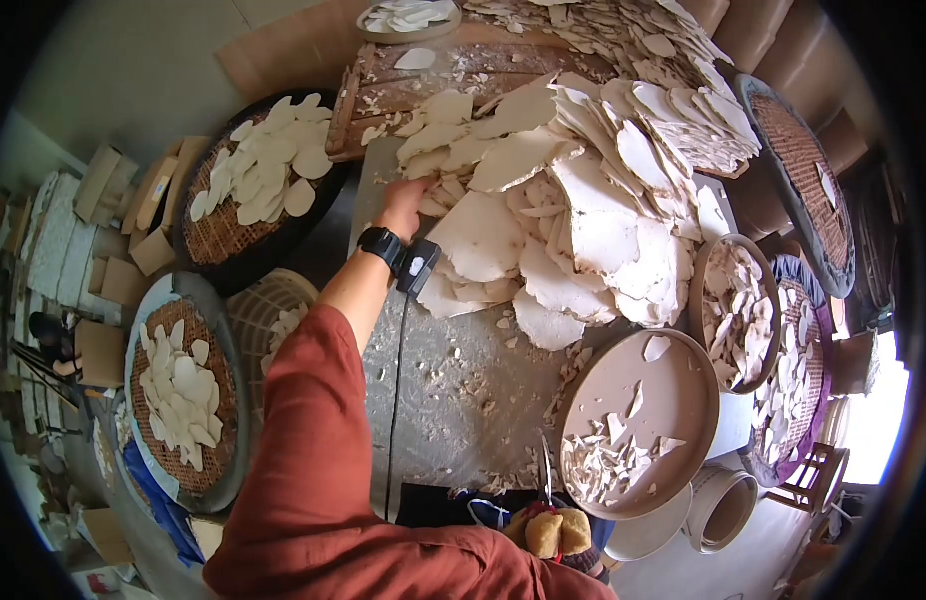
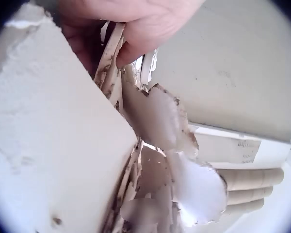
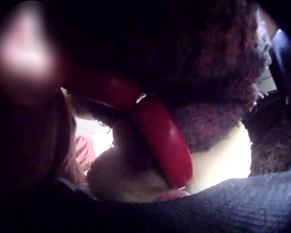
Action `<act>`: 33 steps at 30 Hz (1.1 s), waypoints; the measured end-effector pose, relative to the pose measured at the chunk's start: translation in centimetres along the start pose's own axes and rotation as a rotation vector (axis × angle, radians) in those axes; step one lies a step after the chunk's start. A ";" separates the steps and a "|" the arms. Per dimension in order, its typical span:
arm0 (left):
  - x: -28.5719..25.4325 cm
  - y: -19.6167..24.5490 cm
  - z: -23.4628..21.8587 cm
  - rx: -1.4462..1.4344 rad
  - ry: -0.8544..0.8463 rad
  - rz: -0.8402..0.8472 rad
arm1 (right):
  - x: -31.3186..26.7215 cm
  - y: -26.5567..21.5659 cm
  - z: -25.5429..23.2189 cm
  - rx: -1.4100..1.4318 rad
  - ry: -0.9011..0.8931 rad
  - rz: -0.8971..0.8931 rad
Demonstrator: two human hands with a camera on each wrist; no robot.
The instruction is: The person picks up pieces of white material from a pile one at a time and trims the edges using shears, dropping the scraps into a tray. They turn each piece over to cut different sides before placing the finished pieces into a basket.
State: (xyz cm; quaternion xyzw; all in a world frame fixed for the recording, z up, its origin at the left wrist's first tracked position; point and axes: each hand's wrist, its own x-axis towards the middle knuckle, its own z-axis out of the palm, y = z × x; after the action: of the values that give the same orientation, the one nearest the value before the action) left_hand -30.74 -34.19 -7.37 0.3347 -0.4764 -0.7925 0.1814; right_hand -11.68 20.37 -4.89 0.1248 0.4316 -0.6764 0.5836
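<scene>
At the left edge of the big pile of pale, flat, brown-edged sheets (image 1: pixel 593 210), my left hand (image 1: pixel 403 205) reaches in with the arm stretched forward. In the left wrist view that hand (image 2: pixel 140 22) has thumb and fingers about a few thin sheets (image 2: pixel 109 63) standing on edge. A large pale sheet (image 2: pixel 53 131) fills the left of that view. Low by my lap, my right hand (image 1: pixel 558 535), in a dark knitted glove with yellow finger covers, holds scissors (image 1: pixel 545 465), blades upward. Their red handle (image 3: pixel 165 141) shows in the right wrist view.
A round tray (image 1: pixel 698 440) of offcuts stands at the table's right front, with a deeper tub (image 1: pixel 695 310) of scraps behind it. Woven trays of rounded pale pieces flank the table, one (image 1: pixel 238 460) on the left. A cable (image 1: pixel 393 430) hangs from my left wrist. Crumbs dot the grey tabletop (image 1: pixel 453 400).
</scene>
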 end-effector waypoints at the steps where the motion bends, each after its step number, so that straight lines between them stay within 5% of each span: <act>1: -0.4 -0.2 -0.2 -0.050 0.004 -0.021 | -0.1 0.3 0.0 -0.002 -0.001 -0.001; 5: -6.7 0.3 -2.2 -0.014 0.038 -0.055 | -0.4 0.8 0.1 0.004 -0.012 0.003; 9: -13.2 0.6 -4.3 -0.162 -0.120 -0.084 | -0.3 1.0 0.4 0.001 -0.027 0.011; 15: -21.0 1.3 -4.5 0.020 -0.292 -0.351 | 0.5 1.5 1.1 -0.002 -0.054 0.025; 20: -21.5 2.1 -4.0 0.831 -0.620 -0.406 | 1.1 2.0 1.8 0.020 -0.067 0.051; 21: -21.0 3.8 -3.2 1.051 -0.579 -0.390 | 1.0 2.0 1.9 0.025 -0.067 0.052; 23: -18.4 4.9 -3.5 1.192 -0.329 -0.102 | 0.9 1.9 2.1 0.033 -0.059 0.050; 25: -13.6 3.6 -5.2 0.966 -0.101 0.326 | 1.0 1.7 2.1 0.041 -0.045 0.051; 27: -8.7 2.7 -6.4 1.166 0.037 0.908 | 0.7 1.7 2.1 0.056 -0.030 0.051; 30: -4.7 1.5 -6.0 1.375 0.226 0.881 | 0.1 1.8 2.2 0.083 -0.007 0.050; 33: -2.6 0.8 -5.7 1.456 0.139 0.703 | -0.4 1.7 2.3 0.121 0.019 0.044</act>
State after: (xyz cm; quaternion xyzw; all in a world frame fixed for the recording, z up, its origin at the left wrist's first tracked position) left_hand -24.89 -36.55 -7.58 0.2479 -0.9376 -0.1577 0.1857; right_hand -9.24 19.05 -3.96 0.1758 0.3927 -0.6872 0.5854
